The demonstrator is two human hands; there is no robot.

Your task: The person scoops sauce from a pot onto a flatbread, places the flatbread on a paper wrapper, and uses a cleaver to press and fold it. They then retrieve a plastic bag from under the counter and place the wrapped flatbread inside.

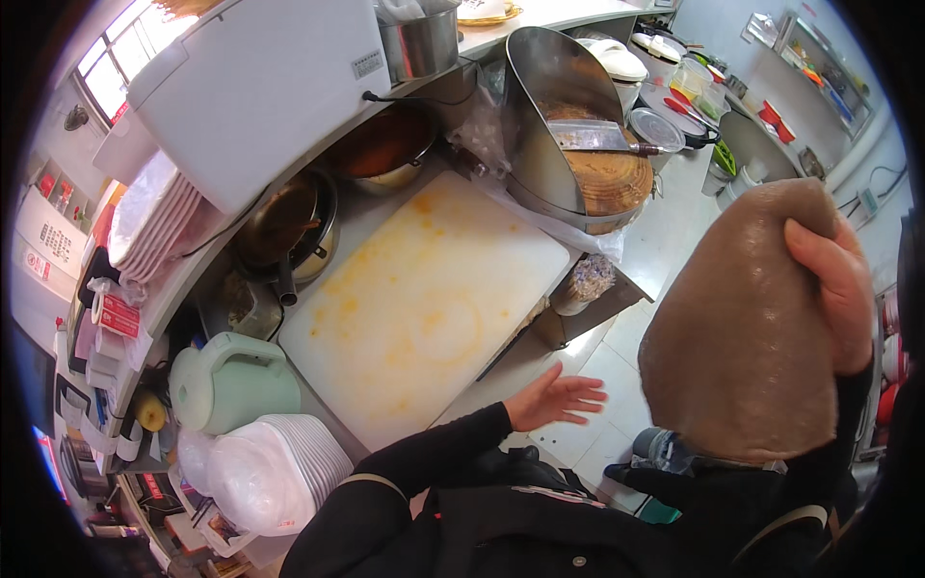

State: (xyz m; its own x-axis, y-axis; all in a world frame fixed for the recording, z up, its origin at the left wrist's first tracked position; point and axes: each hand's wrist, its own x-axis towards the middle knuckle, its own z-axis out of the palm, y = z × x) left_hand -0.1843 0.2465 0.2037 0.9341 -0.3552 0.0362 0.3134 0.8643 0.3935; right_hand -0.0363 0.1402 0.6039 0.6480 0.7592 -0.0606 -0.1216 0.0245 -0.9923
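Note:
My right hand point(831, 289) grips the upper right edge of a large, flat brown piece of food point(744, 325), perhaps meat or a slab of jelly, which hangs down over the floor at the right. My left hand point(556, 397) is empty with its fingers spread, just off the lower right edge of the white cutting board point(426, 303). Yellow-orange stains mark the board. Beyond its far right corner, a cleaver point(592, 136) lies on a round wooden chopping block point(607, 177) inside a tall curved metal guard point(527, 108).
A pale green kettle point(235, 383) and a stack of white plastic containers point(289, 462) stand left of the board. Metal pots, one a pan with a handle point(287, 278), sit under a shelf. A bundle of wrapped sticks point(589, 282) stands by the board's right edge.

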